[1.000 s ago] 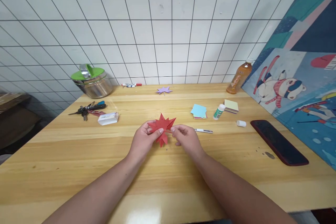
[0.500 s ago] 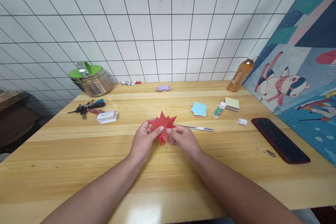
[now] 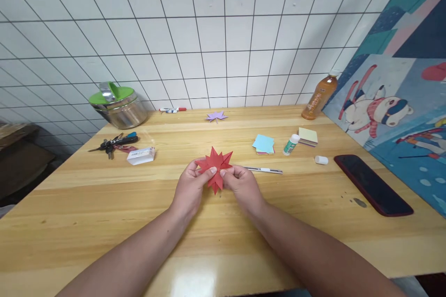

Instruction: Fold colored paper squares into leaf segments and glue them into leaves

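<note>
Red paper star [image 3: 215, 161] held before you, over the worktop [image 3: 132, 204].
The grip of your left hand [image 3: 188, 186] clamps its left side, thumb near centre; your right hand [image 3: 245, 187] pinches the right side. Slim cutter [image 3: 267, 170] lies just behind your right hand; purple folded paper [image 3: 216, 115] farther back, near the tiled wall [image 3: 237, 67].
</note>
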Demonstrator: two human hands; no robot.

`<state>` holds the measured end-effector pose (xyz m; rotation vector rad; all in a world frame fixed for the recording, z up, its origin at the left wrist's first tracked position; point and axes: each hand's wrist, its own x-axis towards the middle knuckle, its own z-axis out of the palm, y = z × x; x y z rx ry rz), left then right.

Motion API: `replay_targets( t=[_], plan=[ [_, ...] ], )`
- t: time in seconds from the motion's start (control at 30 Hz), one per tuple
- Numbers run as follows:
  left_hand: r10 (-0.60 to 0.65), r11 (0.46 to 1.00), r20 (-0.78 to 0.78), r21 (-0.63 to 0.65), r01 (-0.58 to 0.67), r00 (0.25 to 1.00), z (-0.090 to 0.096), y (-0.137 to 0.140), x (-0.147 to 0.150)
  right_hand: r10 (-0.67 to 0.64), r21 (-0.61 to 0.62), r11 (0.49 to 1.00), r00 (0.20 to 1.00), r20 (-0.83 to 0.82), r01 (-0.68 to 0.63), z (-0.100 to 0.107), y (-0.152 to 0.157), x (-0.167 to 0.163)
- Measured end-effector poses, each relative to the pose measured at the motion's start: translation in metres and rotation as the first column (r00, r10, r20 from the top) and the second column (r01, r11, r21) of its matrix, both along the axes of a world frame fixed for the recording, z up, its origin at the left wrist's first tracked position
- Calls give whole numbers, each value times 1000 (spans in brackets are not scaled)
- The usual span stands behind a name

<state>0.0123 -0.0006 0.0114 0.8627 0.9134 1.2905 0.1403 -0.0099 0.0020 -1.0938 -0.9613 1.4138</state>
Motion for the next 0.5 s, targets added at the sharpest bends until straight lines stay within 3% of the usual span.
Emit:
replay_targets(
  t=[0.1,0.33,0.5],
  plan=[
    [3,1000,-51,14,-3,999,2,3,-6,58,-64,997,996,74,-53,5,-1,7],
    [-34,999,-228,4,36,973,7,7,-18,17,-50,999,967,254,-4,5,0,12],
    [-117,993,-225,-34,112,967,11,5,-19,27,74,995,900,434,-65,0,1,11]
  ],
)
